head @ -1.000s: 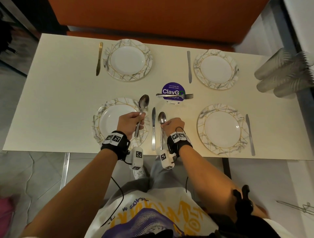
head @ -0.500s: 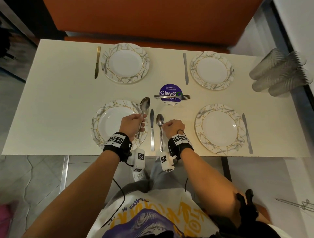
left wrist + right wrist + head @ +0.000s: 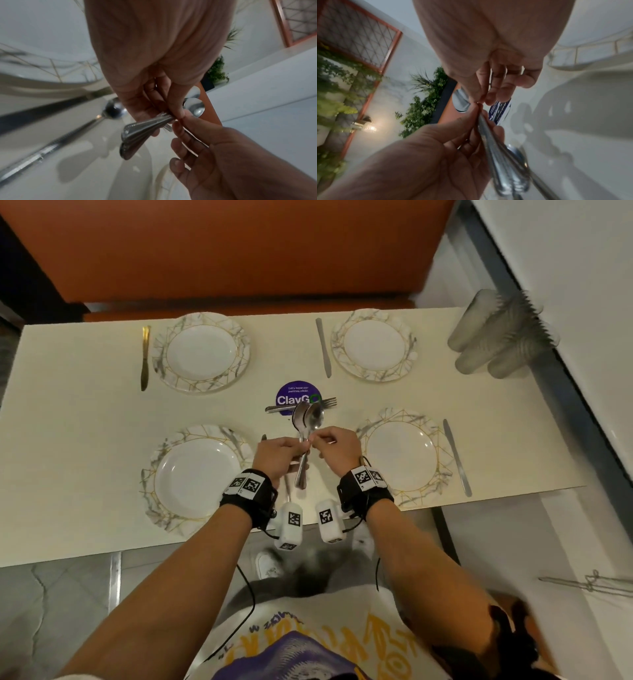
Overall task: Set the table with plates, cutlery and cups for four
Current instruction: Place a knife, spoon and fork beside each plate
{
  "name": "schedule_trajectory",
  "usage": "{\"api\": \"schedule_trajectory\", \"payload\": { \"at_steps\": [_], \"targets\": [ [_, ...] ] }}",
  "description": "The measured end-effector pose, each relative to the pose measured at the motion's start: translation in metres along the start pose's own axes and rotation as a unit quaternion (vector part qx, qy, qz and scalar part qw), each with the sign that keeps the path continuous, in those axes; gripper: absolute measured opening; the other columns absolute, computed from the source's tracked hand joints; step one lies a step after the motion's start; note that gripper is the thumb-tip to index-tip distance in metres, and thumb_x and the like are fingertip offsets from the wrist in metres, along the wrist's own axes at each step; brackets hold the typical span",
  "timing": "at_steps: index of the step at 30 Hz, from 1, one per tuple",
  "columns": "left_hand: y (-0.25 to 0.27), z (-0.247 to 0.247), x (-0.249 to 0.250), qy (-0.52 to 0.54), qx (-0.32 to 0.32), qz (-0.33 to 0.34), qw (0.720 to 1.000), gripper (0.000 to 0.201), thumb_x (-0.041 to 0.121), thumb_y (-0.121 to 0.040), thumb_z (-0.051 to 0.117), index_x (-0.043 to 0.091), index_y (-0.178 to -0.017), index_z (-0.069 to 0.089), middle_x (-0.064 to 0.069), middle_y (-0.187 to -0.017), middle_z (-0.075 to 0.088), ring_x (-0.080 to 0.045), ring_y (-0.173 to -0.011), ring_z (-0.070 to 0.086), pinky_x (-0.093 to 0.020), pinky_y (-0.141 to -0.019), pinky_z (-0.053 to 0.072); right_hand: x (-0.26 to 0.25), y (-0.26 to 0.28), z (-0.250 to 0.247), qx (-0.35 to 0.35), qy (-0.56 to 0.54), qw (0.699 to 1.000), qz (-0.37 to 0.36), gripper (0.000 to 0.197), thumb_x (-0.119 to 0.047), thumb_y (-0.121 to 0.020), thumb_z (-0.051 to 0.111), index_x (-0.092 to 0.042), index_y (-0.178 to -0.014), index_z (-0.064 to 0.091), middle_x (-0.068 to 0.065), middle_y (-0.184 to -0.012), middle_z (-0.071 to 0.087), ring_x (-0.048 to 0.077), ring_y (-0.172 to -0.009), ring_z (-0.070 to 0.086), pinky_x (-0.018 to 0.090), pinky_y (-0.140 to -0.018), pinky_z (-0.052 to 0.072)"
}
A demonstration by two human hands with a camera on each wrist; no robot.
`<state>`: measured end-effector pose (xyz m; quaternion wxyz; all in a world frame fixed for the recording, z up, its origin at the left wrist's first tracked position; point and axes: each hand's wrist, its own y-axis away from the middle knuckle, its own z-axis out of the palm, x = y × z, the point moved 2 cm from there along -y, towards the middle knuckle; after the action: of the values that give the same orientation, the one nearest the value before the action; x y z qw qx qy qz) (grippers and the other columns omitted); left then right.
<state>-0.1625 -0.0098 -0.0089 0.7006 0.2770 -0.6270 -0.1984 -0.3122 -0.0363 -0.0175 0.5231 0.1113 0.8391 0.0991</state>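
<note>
Between the two near plates, my left hand [image 3: 301, 445] grips a bunch of steel spoons [image 3: 306, 419] by their handles, bowls pointing away from me. My right hand [image 3: 315, 440] meets it and pinches one spoon of the bunch at the neck. In the left wrist view the handles [image 3: 137, 134] fan out below my left hand [image 3: 171, 113], and another spoon [image 3: 113, 109] lies on the table beneath. In the right wrist view my right hand [image 3: 479, 102] pinches just under a spoon bowl [image 3: 460, 102]. Four marbled plates are laid: near left [image 3: 195, 474], near right [image 3: 400, 455], far left [image 3: 202, 352], far right [image 3: 373, 345].
A gold knife [image 3: 145, 357] lies left of the far left plate. Silver knives lie by the far right plate [image 3: 323, 347] and the near right plate [image 3: 457, 457]. A fork [image 3: 329, 402] rests on a purple sticker [image 3: 294, 395]. Stacked clear cups [image 3: 503, 337] lie at the right edge.
My right hand let go of the spoon it laid beside the near left knife and moved up to the bunch. My left hand carried the bunch right, off the near left plate.
</note>
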Motion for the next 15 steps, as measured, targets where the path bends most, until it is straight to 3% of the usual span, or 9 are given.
{"api": "schedule_trajectory", "payload": {
  "at_steps": [4, 6, 8, 12, 15],
  "targets": [
    [-0.012, 0.049, 0.002, -0.017, -0.024, -0.004, 1.0, 0.018, 0.016, -0.087, 0.082, 0.002, -0.098, 0.077, -0.012, -0.092, 0.079, -0.025, -0.087, 0.073, -0.045, -0.086, 0.063, 0.016, -0.016, -0.047, -0.001, -0.026, 0.998, 0.052, 0.007, -0.03, -0.079, 0.076, -0.027, -0.085, 0.077, -0.002, -0.09, 0.077, 0.02, -0.081, 0.072, 0.039, -0.082, 0.06],
    [-0.017, 0.084, 0.003, -0.026, -0.038, -0.005, 0.999, 0.02, 0.017, -0.087, 0.082, 0.002, -0.1, 0.078, -0.014, -0.095, 0.079, -0.025, -0.087, 0.075, -0.041, -0.082, 0.064, 0.027, -0.024, -0.08, 0.006, -0.038, 0.997, 0.072, 0.006, -0.032, -0.08, 0.071, -0.029, -0.084, 0.075, -0.002, -0.088, 0.077, 0.019, -0.078, 0.073, 0.036, -0.077, 0.059],
    [-0.02, 0.121, 0.003, -0.026, -0.042, -0.006, 0.999, 0.019, 0.016, -0.09, 0.08, 0.002, -0.102, 0.077, -0.014, -0.096, 0.079, -0.025, -0.085, 0.075, -0.033, -0.073, 0.063, 0.041, -0.033, -0.116, 0.015, -0.055, 0.993, 0.099, 0.006, -0.026, -0.086, 0.068, -0.023, -0.087, 0.074, 0.0, -0.085, 0.077, 0.016, -0.07, 0.073, 0.034, -0.069, 0.058],
    [-0.027, 0.194, -0.001, 0.004, -0.047, -0.019, 0.999, 0.011, 0.006, -0.093, 0.073, -0.004, -0.099, 0.073, -0.012, -0.078, 0.071, -0.023, -0.07, 0.068, -0.035, -0.07, 0.064, 0.076, -0.058, -0.197, 0.039, -0.058, 0.99, 0.125, 0.014, -0.018, -0.091, 0.062, -0.017, -0.081, 0.072, 0.003, -0.08, 0.077, 0.014, -0.062, 0.07, 0.037, -0.069, 0.058],
    [-0.036, 0.234, -0.005, -0.003, -0.026, -0.017, 0.999, 0.004, 0.004, -0.097, 0.068, 0.003, -0.094, 0.071, -0.004, -0.069, 0.069, -0.017, -0.062, 0.063, -0.031, -0.065, 0.061, 0.103, -0.073, -0.254, 0.06, -0.013, 0.986, 0.153, 0.013, -0.018, -0.092, 0.063, -0.014, -0.088, 0.075, 0.002, -0.079, 0.076, 0.013, -0.059, 0.067, 0.04, -0.072, 0.061]
  ]
}}
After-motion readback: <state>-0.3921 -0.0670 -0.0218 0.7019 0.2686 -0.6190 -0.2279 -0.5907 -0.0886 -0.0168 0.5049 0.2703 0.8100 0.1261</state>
